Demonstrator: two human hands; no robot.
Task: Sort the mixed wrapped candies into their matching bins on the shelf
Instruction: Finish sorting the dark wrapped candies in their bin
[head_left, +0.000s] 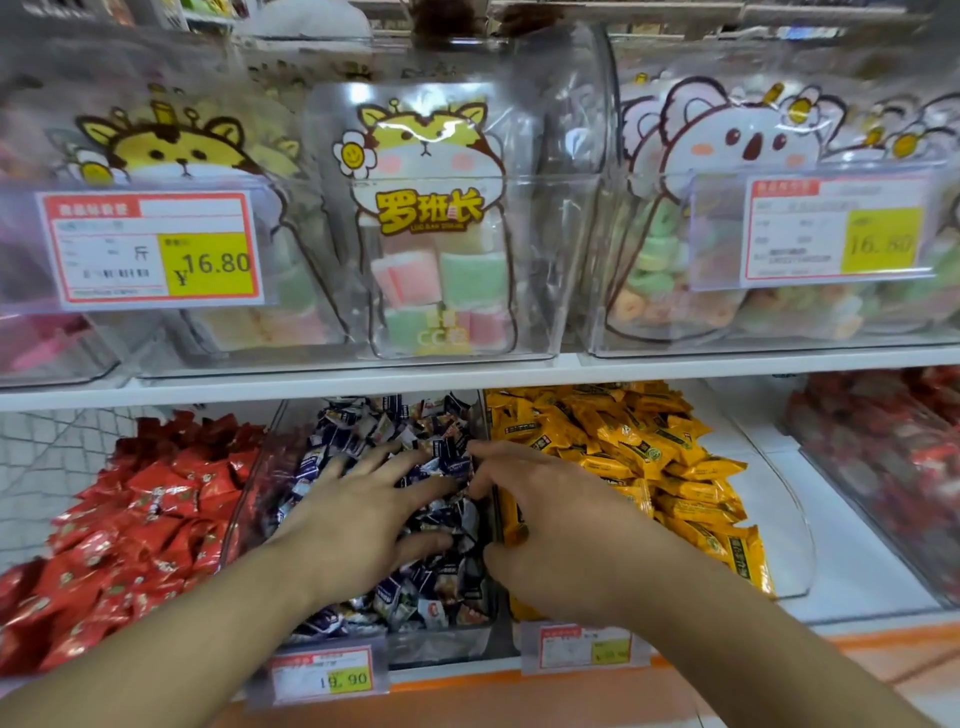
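On the lower shelf, the middle clear bin holds dark blue and white wrapped candies. My left hand lies on this pile with its fingers spread and straight. My right hand is at the divider between the middle bin and the bin of yellow wrapped candies. Its fingers and thumb curl round a yellow wrapped candy just over the divider. To the left is a heap of red wrapped candies.
Another bin of red candies stands at the far right. The upper shelf carries clear cartoon-printed bins of pastel sweets with price tags. Price tags hang at the lower shelf's front edge.
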